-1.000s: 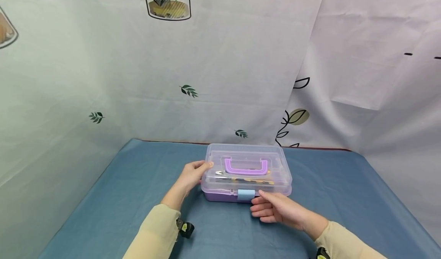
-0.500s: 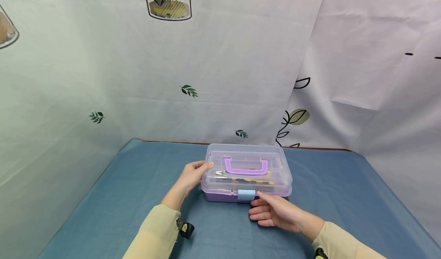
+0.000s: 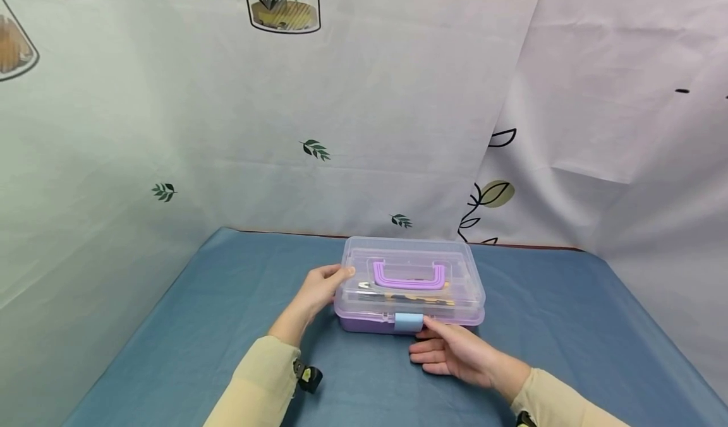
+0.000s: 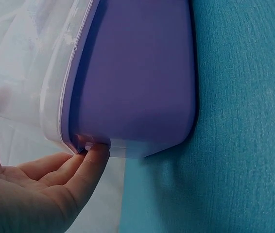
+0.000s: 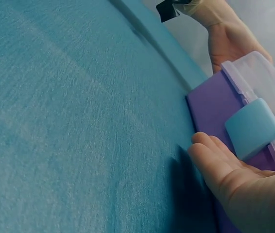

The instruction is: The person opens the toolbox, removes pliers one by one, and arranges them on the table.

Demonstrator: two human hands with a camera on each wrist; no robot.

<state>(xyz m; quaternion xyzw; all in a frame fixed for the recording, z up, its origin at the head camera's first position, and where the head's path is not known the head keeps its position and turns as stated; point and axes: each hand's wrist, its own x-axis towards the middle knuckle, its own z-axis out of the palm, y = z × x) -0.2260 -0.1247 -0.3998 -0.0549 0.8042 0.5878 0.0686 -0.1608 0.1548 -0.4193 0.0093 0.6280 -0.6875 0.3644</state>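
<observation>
A plastic storage box [image 3: 412, 250] with a clear lid, a purple base [image 4: 137, 73] and a purple handle [image 3: 409, 284] sits closed on the blue cloth. Slim items, some yellow and black, show dimly through the lid. At its left end my left hand [image 3: 316, 289] grips the box, thumb on the lid's edge and fingers against the side under the rim. My right hand [image 3: 462, 352] is at the front, its thumb tip by the right edge of the light blue latch [image 3: 409, 322]. Its other fingers extend below the latch, fairly straight, in front of the base.
The blue cloth [image 3: 239, 307] covers the table around the box. White printed curtains [image 3: 364, 98] hang behind and at both sides. A black strap device [image 3: 309, 378] is worn on the left wrist.
My right hand has shifted slightly left and down, bringing its thumb to the latch's right edge. The left hand keeps its hold, and the box stays in place.
</observation>
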